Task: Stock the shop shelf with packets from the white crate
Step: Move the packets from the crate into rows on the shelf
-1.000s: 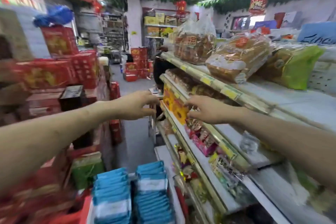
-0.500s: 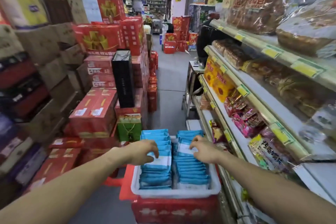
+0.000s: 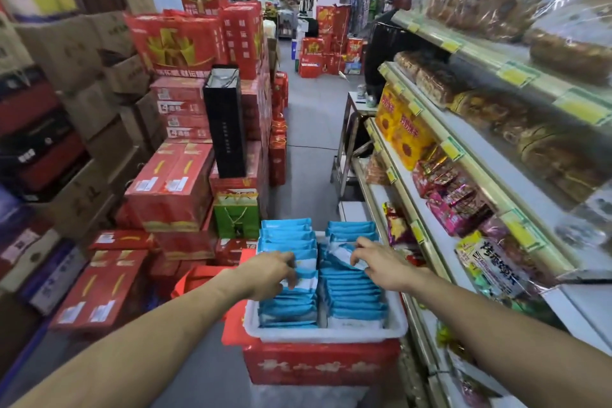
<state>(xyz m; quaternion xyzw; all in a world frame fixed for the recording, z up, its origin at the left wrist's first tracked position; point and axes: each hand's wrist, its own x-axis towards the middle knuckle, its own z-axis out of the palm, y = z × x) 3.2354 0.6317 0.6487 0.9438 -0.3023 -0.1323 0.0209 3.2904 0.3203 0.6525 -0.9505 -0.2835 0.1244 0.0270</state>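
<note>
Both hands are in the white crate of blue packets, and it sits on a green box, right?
Not quite. The head view shows the white crate sitting on a red box, not a green one; the rest holds.

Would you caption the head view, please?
Left hand and right hand grip blue packets in the white crate beside the shelf.

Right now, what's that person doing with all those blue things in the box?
Someone is restocking the shop. Both hands are down in a white crate full of blue packets, which sits on a red box in the aisle. The left hand grips packets in the left row, and the right hand pinches one packet tilted up out of the right row. The shelf beside them holds bread and snack bags.
</note>
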